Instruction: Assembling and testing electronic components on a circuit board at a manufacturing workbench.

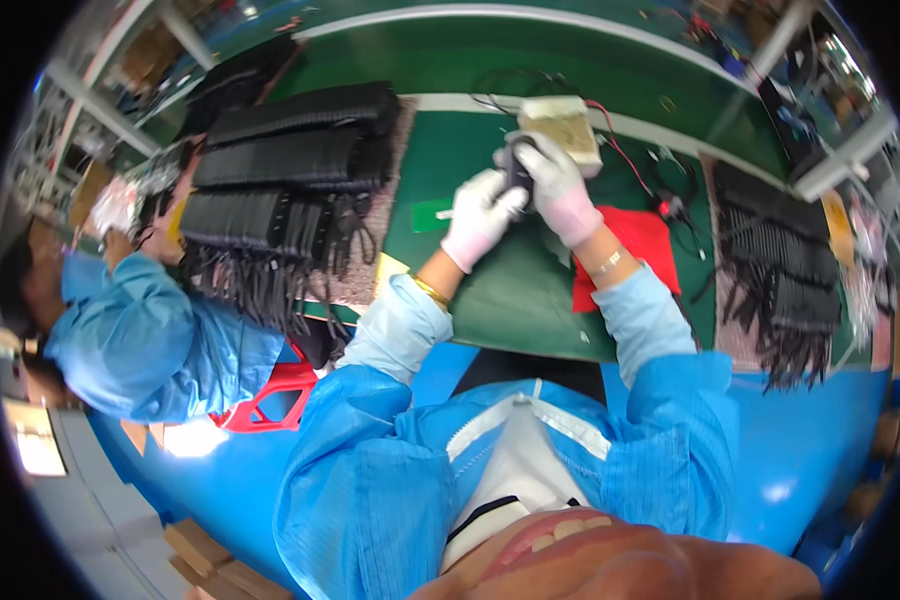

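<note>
Both hands wear white gloves and meet above the green mat (440,160) on the bench. A small black part (518,165) is between them; its exact kind is hard to make out. My left hand (480,215) pinches its lower left side with bent fingers. My right hand (560,190) is closed round its upper right side, the fingers curling over the top. Just behind my right hand sits a cream-coloured box-shaped device (570,135). A red cloth or sheet (635,255) lies under my right forearm.
Stacked black corded units (290,160) fill the left of the bench; more black units (775,240) lie at the right. A red lead (620,150) runs from the device toward a black cable with a red piece (667,208). A co-worker in blue (150,330) sits at left by a red chair (275,395).
</note>
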A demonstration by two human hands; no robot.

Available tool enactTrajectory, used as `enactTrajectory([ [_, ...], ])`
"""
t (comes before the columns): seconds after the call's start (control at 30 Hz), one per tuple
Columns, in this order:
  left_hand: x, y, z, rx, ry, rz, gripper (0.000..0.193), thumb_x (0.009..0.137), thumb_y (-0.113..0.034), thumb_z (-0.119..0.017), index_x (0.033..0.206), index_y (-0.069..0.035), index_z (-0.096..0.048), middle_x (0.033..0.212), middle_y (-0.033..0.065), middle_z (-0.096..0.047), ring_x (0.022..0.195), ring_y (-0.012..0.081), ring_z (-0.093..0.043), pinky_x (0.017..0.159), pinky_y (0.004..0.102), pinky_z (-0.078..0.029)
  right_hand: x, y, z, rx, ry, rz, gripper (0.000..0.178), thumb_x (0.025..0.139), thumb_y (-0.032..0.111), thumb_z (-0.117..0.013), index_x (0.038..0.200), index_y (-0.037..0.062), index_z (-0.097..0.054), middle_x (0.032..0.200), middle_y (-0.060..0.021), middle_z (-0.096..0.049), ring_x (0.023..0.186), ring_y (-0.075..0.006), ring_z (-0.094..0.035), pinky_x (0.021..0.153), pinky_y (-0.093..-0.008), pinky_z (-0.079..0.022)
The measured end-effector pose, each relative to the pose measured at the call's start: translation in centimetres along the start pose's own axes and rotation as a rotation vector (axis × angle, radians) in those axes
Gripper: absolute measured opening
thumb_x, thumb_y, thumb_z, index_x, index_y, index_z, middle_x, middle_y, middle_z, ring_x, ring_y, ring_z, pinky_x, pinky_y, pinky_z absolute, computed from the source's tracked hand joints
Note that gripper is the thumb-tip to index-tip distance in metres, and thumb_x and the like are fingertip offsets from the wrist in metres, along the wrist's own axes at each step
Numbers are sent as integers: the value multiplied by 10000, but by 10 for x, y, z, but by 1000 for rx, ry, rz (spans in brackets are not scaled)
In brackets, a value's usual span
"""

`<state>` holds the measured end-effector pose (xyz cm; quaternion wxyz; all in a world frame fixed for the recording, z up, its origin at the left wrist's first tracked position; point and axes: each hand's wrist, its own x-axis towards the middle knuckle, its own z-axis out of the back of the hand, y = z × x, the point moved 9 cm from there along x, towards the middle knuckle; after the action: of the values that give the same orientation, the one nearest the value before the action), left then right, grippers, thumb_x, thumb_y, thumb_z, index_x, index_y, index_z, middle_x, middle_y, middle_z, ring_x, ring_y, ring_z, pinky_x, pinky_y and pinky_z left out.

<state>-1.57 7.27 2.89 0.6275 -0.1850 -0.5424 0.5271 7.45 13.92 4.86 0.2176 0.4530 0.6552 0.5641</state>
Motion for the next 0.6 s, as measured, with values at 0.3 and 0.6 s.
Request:
enactTrajectory([
  [0.3,-3,1,4,-143,-81,74,155,869,-149,-613,904,-1,-643,740,84,-586,582,195,-522,566,308,-444,-1,11,2,-218,-10,170,270,942,174,-497,1119,-6,-591,986,-115,-659,877,-187,-613,808,-279,-491],
  [0.6,-4,33,36,-568,-376,343,130,946,-112,-582,965,8,-628,770,60,-617,550,90,-530,508,194,-446,-7,2,-10,-812,141,10,250,926,214,-526,972,-9,-629,794,-88,-637,689,-166,-577,646,-271,-467],
])
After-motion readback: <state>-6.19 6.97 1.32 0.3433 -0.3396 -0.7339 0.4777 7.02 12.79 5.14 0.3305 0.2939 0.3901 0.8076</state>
